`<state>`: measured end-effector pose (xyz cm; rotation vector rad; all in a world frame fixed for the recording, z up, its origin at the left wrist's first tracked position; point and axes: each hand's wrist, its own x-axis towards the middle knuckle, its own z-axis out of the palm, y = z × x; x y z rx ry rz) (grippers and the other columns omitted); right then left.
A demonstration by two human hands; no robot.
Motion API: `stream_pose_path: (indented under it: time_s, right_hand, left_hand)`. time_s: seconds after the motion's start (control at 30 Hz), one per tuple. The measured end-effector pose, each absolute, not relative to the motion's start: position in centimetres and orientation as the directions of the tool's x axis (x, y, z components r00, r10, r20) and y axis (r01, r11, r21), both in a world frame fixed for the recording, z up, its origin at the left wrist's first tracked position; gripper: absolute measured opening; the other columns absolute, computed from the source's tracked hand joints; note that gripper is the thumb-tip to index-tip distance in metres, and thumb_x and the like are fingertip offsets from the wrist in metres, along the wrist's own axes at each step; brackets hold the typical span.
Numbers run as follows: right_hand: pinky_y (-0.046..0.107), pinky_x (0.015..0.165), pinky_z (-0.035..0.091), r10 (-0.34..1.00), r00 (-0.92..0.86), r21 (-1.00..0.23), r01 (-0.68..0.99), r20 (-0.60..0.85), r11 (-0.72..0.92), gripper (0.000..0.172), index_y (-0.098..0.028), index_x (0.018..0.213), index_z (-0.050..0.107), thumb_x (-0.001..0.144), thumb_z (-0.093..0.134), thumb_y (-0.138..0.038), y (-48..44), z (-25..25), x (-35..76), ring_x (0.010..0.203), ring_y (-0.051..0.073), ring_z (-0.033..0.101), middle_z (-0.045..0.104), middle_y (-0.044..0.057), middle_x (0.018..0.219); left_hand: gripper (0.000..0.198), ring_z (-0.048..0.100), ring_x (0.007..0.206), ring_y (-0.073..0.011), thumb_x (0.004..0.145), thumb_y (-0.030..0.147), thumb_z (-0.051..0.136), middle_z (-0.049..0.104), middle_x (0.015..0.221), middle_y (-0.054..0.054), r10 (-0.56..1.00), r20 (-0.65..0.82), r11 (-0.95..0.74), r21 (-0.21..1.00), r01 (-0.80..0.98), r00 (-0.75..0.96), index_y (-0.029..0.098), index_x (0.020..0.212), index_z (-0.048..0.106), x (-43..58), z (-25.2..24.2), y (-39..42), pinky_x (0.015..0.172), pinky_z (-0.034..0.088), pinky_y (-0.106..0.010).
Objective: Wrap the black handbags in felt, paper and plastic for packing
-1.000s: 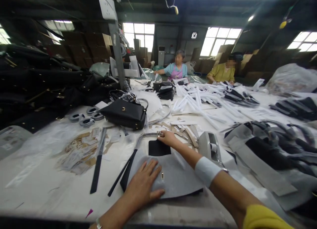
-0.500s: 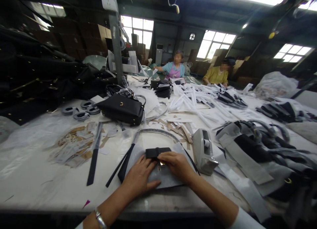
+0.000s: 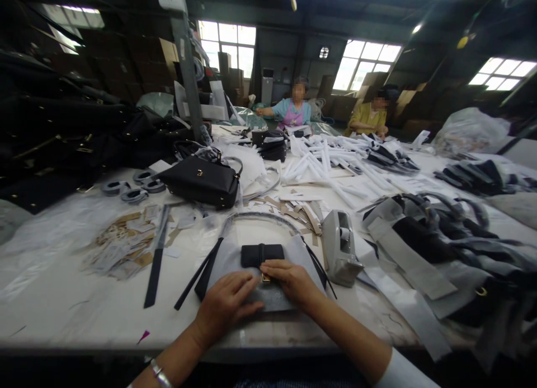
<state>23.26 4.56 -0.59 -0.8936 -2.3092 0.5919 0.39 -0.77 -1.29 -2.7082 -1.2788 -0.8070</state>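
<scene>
A flat black bag wrapped in grey paper (image 3: 229, 253) lies at the near edge of the white table (image 3: 75, 315). Its black top band (image 3: 262, 254) shows above the wrap, with a small gold clasp (image 3: 265, 277) below it. My left hand (image 3: 224, 302) rests flat on the grey wrap, fingers stretched toward the clasp. My right hand (image 3: 293, 284) lies beside it, fingertips pressed at the clasp. A grey-wrapped handle (image 3: 260, 217) arches beyond the bag.
A grey tape dispenser (image 3: 340, 246) stands right of the bag. A black strap (image 3: 154, 265) and paper tags (image 3: 121, 242) lie left. A black handbag (image 3: 201, 181), white strips (image 3: 323, 164) and wrapped bags (image 3: 440, 237) crowd the table. Two other people (image 3: 293, 111) work at the far end.
My right hand came back from the handle's far end to the clasp. The grey wrap was folded down over the bag. My left hand stayed on the wrap.
</scene>
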Motion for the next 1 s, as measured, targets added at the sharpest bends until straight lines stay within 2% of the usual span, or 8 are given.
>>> stream_pose_path:
  time_s: [0.1, 0.2, 0.33, 0.5, 0.63, 0.73, 0.83, 1.0]
  right_hand:
    - [0.034, 0.088, 0.055, 0.694, -0.602, -0.529, 0.469, 0.394, 0.707, 0.032, -0.024, 0.117, 0.07, 0.091, 0.055, -0.014, 4.5, -0.7, 23.1, 0.103, 0.021, 0.065, 0.071, 0.01, 0.112]
    - [0.033, 0.085, 0.054, 0.69, -0.607, -0.484, 0.501, 0.394, 0.718, 0.03, -0.023, 0.118, 0.07, 0.094, 0.051, -0.018, 4.5, -0.5, 23.0, 0.099, 0.021, 0.063, 0.067, 0.01, 0.108]
    - [0.03, 0.088, 0.052, 0.706, -0.651, -0.475, 0.545, 0.281, 0.691, 0.031, -0.022, 0.118, 0.069, 0.094, 0.051, -0.015, 4.5, 0.1, 22.8, 0.101, 0.019, 0.063, 0.066, 0.009, 0.111]
    - [0.023, 0.078, 0.053, 0.722, -0.677, -0.443, 0.608, 0.144, 0.659, 0.024, -0.02, 0.108, 0.073, 0.094, 0.054, -0.018, 5.2, 0.9, 22.4, 0.087, 0.016, 0.068, 0.07, 0.007, 0.1]
    - [0.023, 0.072, 0.052, 0.642, -0.762, -0.384, 0.568, 0.088, 0.728, 0.021, -0.023, 0.107, 0.073, 0.093, 0.057, -0.022, 6.2, 2.3, 22.5, 0.081, 0.016, 0.068, 0.071, 0.003, 0.096]
    - [0.025, 0.079, 0.049, 0.509, -0.86, -0.322, 0.471, 0.042, 0.821, 0.02, -0.025, 0.109, 0.07, 0.094, 0.057, -0.022, 7.2, 3.3, 22.7, 0.09, 0.017, 0.066, 0.069, 0.003, 0.104]
    - [0.025, 0.082, 0.046, 0.411, -0.912, -0.271, 0.398, -0.011, 0.876, 0.018, -0.021, 0.105, 0.069, 0.095, 0.054, -0.018, 7.8, 3.7, 22.6, 0.093, 0.016, 0.062, 0.067, 0.004, 0.105]
    - [0.027, 0.072, 0.045, 0.505, -0.862, -0.232, 0.499, -0.037, 0.835, 0.013, -0.014, 0.091, 0.066, 0.091, 0.053, -0.015, 6.9, 3.3, 21.5, 0.081, 0.018, 0.059, 0.064, 0.007, 0.09]
  left_hand:
    - [0.045, 0.065, 0.109, -0.0225, 0.093, 0.04, 0.056, 0.068, 0.117, -0.01, 0.685, 0.476, -0.683, 0.158, 0.713, 0.551, 0.022, 0.134, 0.053, 0.4, -1.1, -0.8, 0.094, 0.055, -0.036]
    - [0.043, 0.064, 0.111, -0.0233, 0.093, 0.041, 0.055, 0.067, 0.12, -0.009, 0.667, 0.465, -0.707, 0.146, 0.692, 0.583, 0.023, 0.132, 0.055, 0.5, -0.9, -0.6, 0.094, 0.056, -0.037]
    - [0.038, 0.065, 0.109, -0.0244, 0.093, 0.039, 0.056, 0.068, 0.119, -0.009, 0.66, 0.451, -0.719, 0.15, 0.679, 0.6, 0.022, 0.127, 0.06, 0.6, -0.8, -0.4, 0.092, 0.056, -0.039]
    - [0.035, 0.066, 0.105, -0.0235, 0.093, 0.038, 0.056, 0.07, 0.117, -0.009, 0.666, 0.418, -0.73, 0.191, 0.657, 0.618, 0.021, 0.123, 0.062, 0.6, -0.4, -0.2, 0.089, 0.056, -0.038]
    - [0.036, 0.067, 0.102, -0.0222, 0.092, 0.038, 0.059, 0.07, 0.114, -0.007, 0.673, 0.392, -0.731, 0.223, 0.645, 0.627, 0.023, 0.124, 0.061, 0.7, 0.1, 0.0, 0.085, 0.056, -0.036]
    - [0.033, 0.066, 0.101, -0.0212, 0.092, 0.038, 0.058, 0.071, 0.113, -0.006, 0.673, 0.389, -0.733, 0.237, 0.637, 0.629, 0.023, 0.121, 0.063, 0.6, 0.2, 0.1, 0.085, 0.055, -0.034]
    - [0.032, 0.066, 0.101, -0.0215, 0.092, 0.038, 0.058, 0.07, 0.113, -0.007, 0.683, 0.39, -0.725, 0.253, 0.641, 0.618, 0.023, 0.12, 0.063, 0.5, -0.2, 0.1, 0.086, 0.054, -0.035]
    - [0.036, 0.066, 0.1, -0.023, 0.09, 0.04, 0.061, 0.07, 0.111, -0.006, 0.691, 0.388, -0.719, 0.276, 0.638, 0.61, 0.024, 0.122, 0.062, 0.4, -1.1, 0.1, 0.084, 0.053, -0.037]
